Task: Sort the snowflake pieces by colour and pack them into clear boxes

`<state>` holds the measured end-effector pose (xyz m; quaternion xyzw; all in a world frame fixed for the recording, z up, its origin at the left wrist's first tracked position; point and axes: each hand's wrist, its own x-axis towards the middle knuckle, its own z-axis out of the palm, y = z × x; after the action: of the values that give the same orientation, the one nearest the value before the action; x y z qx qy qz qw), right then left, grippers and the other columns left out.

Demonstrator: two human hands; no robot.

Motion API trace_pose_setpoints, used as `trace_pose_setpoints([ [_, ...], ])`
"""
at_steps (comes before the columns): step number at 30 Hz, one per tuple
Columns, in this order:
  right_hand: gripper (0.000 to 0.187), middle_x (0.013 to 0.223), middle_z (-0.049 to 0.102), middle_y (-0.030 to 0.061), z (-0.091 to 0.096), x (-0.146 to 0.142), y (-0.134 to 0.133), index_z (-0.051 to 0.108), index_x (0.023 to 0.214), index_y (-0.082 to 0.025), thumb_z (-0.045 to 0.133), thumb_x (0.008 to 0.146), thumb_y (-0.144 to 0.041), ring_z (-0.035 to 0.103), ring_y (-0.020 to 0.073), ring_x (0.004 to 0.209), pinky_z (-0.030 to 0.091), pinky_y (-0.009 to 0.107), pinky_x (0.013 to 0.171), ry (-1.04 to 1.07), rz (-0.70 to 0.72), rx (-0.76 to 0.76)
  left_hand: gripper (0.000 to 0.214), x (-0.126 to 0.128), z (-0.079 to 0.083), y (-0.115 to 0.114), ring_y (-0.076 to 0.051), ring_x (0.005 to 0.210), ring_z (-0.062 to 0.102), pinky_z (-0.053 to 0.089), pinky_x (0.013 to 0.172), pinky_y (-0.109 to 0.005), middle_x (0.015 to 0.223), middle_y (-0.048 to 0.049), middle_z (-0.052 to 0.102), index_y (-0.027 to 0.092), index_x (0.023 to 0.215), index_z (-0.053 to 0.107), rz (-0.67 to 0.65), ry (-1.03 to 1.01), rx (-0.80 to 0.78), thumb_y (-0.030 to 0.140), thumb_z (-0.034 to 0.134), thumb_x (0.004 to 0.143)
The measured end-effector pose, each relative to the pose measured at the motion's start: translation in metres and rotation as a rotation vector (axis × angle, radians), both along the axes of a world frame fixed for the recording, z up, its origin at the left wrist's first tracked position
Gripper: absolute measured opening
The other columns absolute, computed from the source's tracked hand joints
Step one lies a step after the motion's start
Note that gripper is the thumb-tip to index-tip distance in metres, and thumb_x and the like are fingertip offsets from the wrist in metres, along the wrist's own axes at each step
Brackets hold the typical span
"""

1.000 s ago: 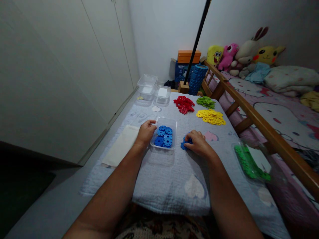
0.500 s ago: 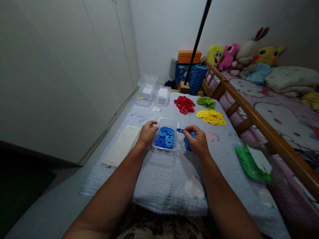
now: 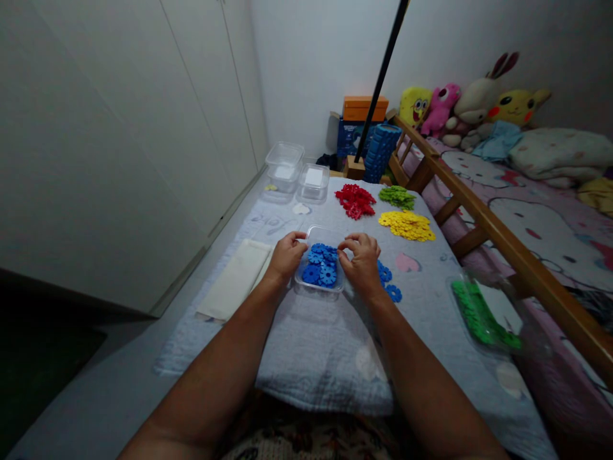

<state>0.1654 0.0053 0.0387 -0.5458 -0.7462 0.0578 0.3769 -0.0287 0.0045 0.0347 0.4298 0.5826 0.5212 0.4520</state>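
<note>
- Through the head camera I see the left hand (image 3: 287,255) with its thumb and fingers closed on the left rim of a clear plastic box (image 3: 318,291).
- Across from it, the right hand (image 3: 361,259) has its thumb and forefinger drawn together at the box's right edge; a blue piece shows right at the tips, but I cannot tell whether they grip it or only touch it.
- Between the two sets of fingers, notched blue discs (image 3: 327,275) lie overlapping inside the box.
- Just to the right of the right fingers, and partly hidden by that hand, more blue discs (image 3: 393,293) rest on a pale blue-grey cloth (image 3: 325,358) printed with hearts.
- To the left of the left fingers, partly behind the forearm, I see a folded off-white cloth (image 3: 234,278) lying flat.
- Beyond the right fingers, three piles sit apart on the cloth: red pieces (image 3: 355,201), yellow pieces (image 3: 407,226) and light green pieces (image 3: 397,197).
- Beyond the left fingers, more clear containers (image 3: 313,182) stand near the far edge.
- Well to the right of the right fingers, green pieces (image 3: 472,313) fill a clear container beside a wooden bed rail (image 3: 498,237).
- Farthest from the fingers, I see plush toys (image 3: 443,107) lined up on the bed against the wall.
</note>
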Motion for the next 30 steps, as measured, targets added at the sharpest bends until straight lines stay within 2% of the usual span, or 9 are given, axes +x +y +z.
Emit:
trace_pose_setpoints([
  [6,0.011,0.124,0.064,0.0080,-0.003,0.004,0.000,0.076,0.085,-0.026,0.066,0.085,-0.022,0.047,0.0303,0.122,0.034,0.051,0.106,-0.017,0.077,-0.053,0.038,-0.001,0.000,0.000,-0.010,0.048,0.035,0.025,0.049,-0.023,0.056,0.0080,0.042,0.016,0.098,0.067,-0.006,0.008,0.000,0.029,0.063,0.064],
  [12,0.014,0.126,0.063,0.0094,-0.005,0.013,0.002,0.076,0.088,-0.025,0.063,0.087,-0.026,0.049,0.0296,0.124,0.037,0.050,0.109,0.047,0.095,-0.038,0.037,0.000,0.002,0.000,-0.010,0.049,0.037,0.027,0.050,-0.023,0.056,0.0075,0.044,0.016,0.098,0.068,0.001,0.020,-0.010,0.029,0.063,0.064],
  [19,0.016,0.116,0.066,0.0108,-0.007,0.050,0.016,0.074,0.090,-0.022,0.060,0.085,-0.025,0.057,0.0283,0.115,0.040,0.048,0.106,0.061,-0.086,-0.015,0.035,0.000,0.003,-0.001,-0.010,0.049,0.038,0.029,0.050,-0.023,0.056,0.0076,0.044,0.016,0.096,0.067,0.001,0.002,-0.016,0.027,0.062,0.063],
  [25,0.023,0.110,0.065,0.0135,-0.019,0.083,0.021,0.076,0.099,-0.021,0.062,0.082,-0.026,0.056,0.0332,0.110,0.042,0.050,0.100,-0.125,-0.283,-0.212,0.035,0.000,0.003,0.000,-0.010,0.047,0.038,0.027,0.048,-0.023,0.054,0.0082,0.043,0.016,0.096,0.066,-0.004,-0.014,-0.024,0.027,0.062,0.063],
  [30,0.024,0.106,0.064,0.0127,-0.023,0.089,0.018,0.078,0.100,-0.024,0.069,0.079,-0.033,0.054,0.0339,0.104,0.043,0.049,0.092,-0.230,-0.306,-0.282,0.034,0.000,0.002,-0.001,-0.010,0.048,0.039,0.028,0.048,-0.023,0.055,0.0079,0.044,0.016,0.096,0.066,0.001,-0.006,-0.017,0.027,0.062,0.064],
])
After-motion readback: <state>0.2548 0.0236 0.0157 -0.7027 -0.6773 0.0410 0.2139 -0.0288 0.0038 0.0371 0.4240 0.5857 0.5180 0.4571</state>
